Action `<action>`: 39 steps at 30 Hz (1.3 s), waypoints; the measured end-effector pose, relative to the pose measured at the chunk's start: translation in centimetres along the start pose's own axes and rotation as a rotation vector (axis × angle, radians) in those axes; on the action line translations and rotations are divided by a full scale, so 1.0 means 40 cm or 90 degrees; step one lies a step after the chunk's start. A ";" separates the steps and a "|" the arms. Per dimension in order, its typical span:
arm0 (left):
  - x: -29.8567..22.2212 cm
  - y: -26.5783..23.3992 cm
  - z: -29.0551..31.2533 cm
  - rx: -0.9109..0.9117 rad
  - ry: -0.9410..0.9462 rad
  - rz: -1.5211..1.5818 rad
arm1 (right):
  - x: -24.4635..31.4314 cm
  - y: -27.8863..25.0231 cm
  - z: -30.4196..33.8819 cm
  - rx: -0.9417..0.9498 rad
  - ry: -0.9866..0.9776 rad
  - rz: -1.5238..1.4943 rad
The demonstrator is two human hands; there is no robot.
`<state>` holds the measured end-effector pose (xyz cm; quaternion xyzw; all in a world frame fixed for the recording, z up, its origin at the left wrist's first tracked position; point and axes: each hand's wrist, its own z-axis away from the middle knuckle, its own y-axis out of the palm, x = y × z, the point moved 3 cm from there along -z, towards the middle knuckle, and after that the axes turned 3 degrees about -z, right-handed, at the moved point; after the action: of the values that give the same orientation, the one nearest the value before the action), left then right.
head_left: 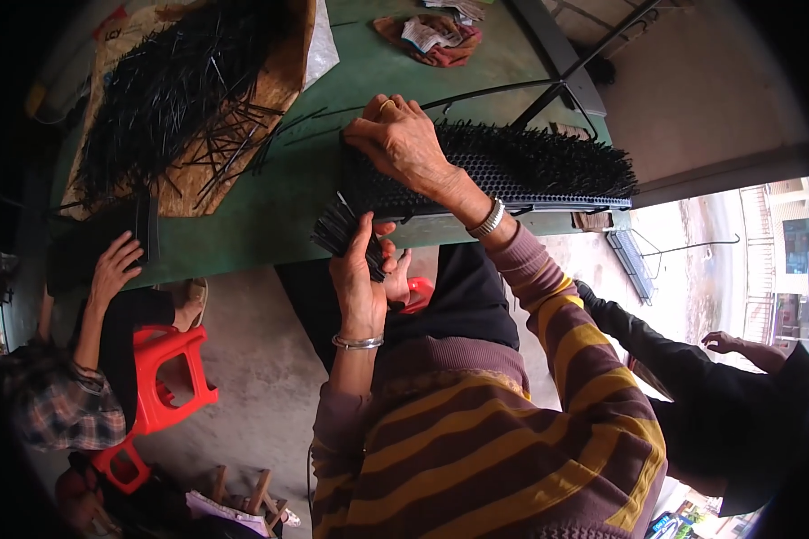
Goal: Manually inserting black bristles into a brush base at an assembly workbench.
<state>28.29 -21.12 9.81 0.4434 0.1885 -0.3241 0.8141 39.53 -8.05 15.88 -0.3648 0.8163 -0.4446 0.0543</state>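
Observation:
My left hand (361, 274), just in front of the table edge, is closed around a bundle of thin black plastic strips (334, 226). The strips fan out past my fingers. My right hand (400, 144) is over the left end of a long black perforated panel (472, 187), its fingers pinched together. Whatever is between those fingertips is hidden. Dense black bristles (557, 160) stand up from the panel's right and far part. Rows of small holes show bare along its near side and to the left.
The panel is on a green table (211, 251). Back left, a large heap of black strips (171, 99) spills over brown cardboard (202, 193). Reddish cloth (431, 40) sits at the far side. Another person's hand (117, 265) rests at the left, near a red stool (175, 373). Someone in black stands right.

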 end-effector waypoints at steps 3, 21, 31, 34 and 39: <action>-0.002 0.006 0.005 -0.001 -0.009 0.003 | 0.002 -0.001 0.013 -0.010 0.001 0.045; 0.001 0.039 0.031 0.048 -0.048 -0.004 | 0.009 -0.059 0.130 0.311 0.449 -0.715; 0.013 0.039 0.024 0.067 -0.052 -0.028 | 0.001 -0.087 0.123 0.305 0.470 -0.739; 0.011 0.038 0.019 0.074 -0.045 -0.058 | -0.010 -0.080 0.120 0.313 0.470 -0.758; 0.017 0.027 0.003 0.054 -0.049 -0.048 | -0.007 -0.098 0.098 0.251 0.428 -0.794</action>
<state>29.54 -21.03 10.09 0.4573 0.1599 -0.3789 0.7885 43.52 -11.90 16.47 -0.5885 0.3346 -0.6196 -0.3973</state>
